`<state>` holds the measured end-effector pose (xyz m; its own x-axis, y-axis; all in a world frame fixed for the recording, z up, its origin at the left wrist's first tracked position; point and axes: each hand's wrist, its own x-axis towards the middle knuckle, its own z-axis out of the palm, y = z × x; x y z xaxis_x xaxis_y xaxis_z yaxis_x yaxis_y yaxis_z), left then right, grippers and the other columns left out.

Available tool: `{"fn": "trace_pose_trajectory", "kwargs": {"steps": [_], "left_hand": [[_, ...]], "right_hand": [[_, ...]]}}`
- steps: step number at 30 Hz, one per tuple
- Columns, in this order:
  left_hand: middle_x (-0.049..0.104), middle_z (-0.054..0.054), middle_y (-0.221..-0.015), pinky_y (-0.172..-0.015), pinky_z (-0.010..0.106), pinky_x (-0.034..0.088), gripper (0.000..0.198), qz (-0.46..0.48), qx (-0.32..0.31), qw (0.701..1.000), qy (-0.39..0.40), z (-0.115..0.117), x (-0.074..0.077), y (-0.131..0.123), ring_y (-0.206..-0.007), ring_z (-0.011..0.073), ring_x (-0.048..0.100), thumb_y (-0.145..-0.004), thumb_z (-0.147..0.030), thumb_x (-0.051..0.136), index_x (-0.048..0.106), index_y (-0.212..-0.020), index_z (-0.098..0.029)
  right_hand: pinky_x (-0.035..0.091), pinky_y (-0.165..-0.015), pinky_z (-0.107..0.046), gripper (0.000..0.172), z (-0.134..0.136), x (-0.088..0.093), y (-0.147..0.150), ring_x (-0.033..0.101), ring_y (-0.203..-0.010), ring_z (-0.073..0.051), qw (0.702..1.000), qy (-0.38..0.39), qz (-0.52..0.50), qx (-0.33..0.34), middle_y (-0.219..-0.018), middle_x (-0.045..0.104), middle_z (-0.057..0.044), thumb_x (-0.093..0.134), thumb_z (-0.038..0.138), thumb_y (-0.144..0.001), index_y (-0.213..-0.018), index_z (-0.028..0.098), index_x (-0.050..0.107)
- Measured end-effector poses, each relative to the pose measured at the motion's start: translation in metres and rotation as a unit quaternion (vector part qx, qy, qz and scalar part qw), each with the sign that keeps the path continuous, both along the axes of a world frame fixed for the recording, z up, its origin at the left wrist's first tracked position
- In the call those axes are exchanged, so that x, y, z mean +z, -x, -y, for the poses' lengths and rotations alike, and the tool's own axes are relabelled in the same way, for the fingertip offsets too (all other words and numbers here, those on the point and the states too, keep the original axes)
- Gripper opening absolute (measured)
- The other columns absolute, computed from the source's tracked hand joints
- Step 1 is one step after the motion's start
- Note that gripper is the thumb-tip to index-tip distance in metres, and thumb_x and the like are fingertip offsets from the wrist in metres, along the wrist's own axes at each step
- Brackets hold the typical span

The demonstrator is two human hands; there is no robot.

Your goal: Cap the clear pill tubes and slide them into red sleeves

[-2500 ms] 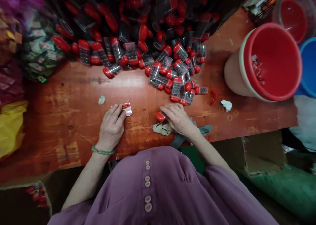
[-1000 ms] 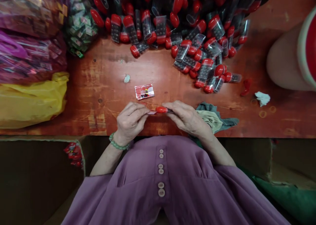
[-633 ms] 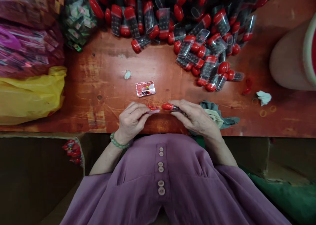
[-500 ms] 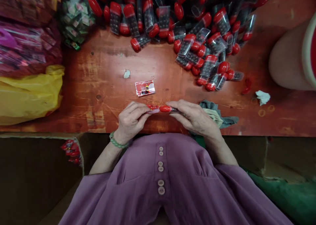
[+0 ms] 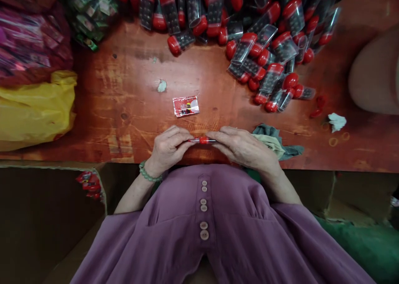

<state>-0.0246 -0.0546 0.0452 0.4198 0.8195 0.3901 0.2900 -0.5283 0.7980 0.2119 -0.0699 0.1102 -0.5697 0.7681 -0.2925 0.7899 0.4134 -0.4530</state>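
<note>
Just over the table's front edge, my left hand (image 5: 170, 146) pinches a thin red-and-pale packet (image 5: 194, 140), seen nearly edge-on. Facing it, my right hand (image 5: 245, 145) is closed around a red-ended clear plastic case (image 5: 205, 140), and most of the case is hidden under the fingers. The packet's free end meets the red end of the case; whether it goes inside I cannot tell. Beyond my hands a red printed sachet (image 5: 186, 106) lies flat. Grey-green cloth (image 5: 272, 136) is bunched beside my right hand.
A heap of red-and-clear cases (image 5: 243, 47) spreads across the far side of the wooden table (image 5: 131, 84). At left are a yellow bag (image 5: 34, 109) and bags of small packets (image 5: 34, 43). A pale bucket (image 5: 374, 76) stands right, near crumpled white tissue (image 5: 337, 122).
The packet and case have tilted, so both now appear thinner and more edge-on. My right hand's fingers cover more of the case. The whole view has shifted slightly.
</note>
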Motion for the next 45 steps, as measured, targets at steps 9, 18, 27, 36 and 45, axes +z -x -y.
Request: {"fn": "trace_pose_trajectory", "kwargs": {"steps": [9, 18, 27, 36, 45], "left_hand": [[0.075, 0.005, -0.080, -0.069, 0.024, 0.056, 0.010, 0.027, -0.030, 0.996, 0.075, 0.000, -0.008, 0.000, -0.073, 0.0124, 0.069, -0.086, -0.027, 0.071, 0.075, -0.088, -0.018], [0.077, 0.005, -0.080, -0.066, 0.024, 0.054, 0.013, 0.049, -0.082, 0.950, 0.299, -0.004, -0.004, 0.001, -0.070, 0.0152, 0.070, -0.081, -0.029, 0.074, 0.078, -0.085, -0.018], [0.078, 0.008, -0.096, -0.072, 0.031, 0.063, 0.051, 0.316, -0.020, 0.736, 0.599, -0.003, -0.005, -0.001, -0.078, 0.0189, 0.074, -0.065, -0.055, 0.084, 0.075, -0.102, -0.021], [0.077, 0.003, -0.078, -0.065, 0.022, 0.061, 0.034, 0.375, 0.108, 0.670, 0.631, 0.015, 0.000, -0.035, -0.069, 0.0127, 0.072, -0.062, -0.041, 0.090, 0.074, -0.079, -0.017], [0.075, 0.002, -0.073, -0.069, 0.025, 0.059, 0.038, 0.363, 0.132, 0.697, 0.604, 0.017, -0.003, -0.043, -0.069, 0.0122, 0.070, -0.065, -0.048, 0.087, 0.074, -0.079, -0.016]], "right_hand": [[0.047, -0.069, -0.027, 0.033, -0.004, -0.003, 0.007, 0.066, -0.081, -0.018, 0.999, 0.035, -0.008, 0.018, -0.097, 0.071, -0.008, 0.047, 0.028, -0.102, -0.132, 0.019, 0.059], [0.052, -0.098, -0.035, 0.041, -0.013, -0.011, 0.008, 0.066, -0.117, -0.020, 0.968, 0.143, -0.208, -0.008, -0.128, 0.070, -0.005, 0.052, 0.021, -0.098, -0.138, 0.025, 0.056], [0.052, -0.053, -0.018, 0.046, -0.004, -0.057, 0.007, 0.060, -0.055, -0.006, 0.765, 0.375, -0.452, -0.266, -0.074, 0.067, 0.003, 0.068, 0.039, -0.088, -0.130, 0.018, 0.062], [0.048, -0.047, -0.016, 0.045, 0.004, -0.068, 0.013, 0.055, -0.054, -0.006, 0.741, 0.348, -0.486, -0.306, -0.072, 0.063, 0.004, 0.069, 0.042, -0.087, -0.127, 0.021, 0.063], [0.058, -0.071, -0.030, 0.044, 0.020, -0.062, 0.032, 0.066, -0.080, -0.016, 0.871, 0.105, -0.382, -0.291, -0.097, 0.069, -0.007, 0.054, 0.041, -0.095, -0.133, 0.018, 0.056]]}}
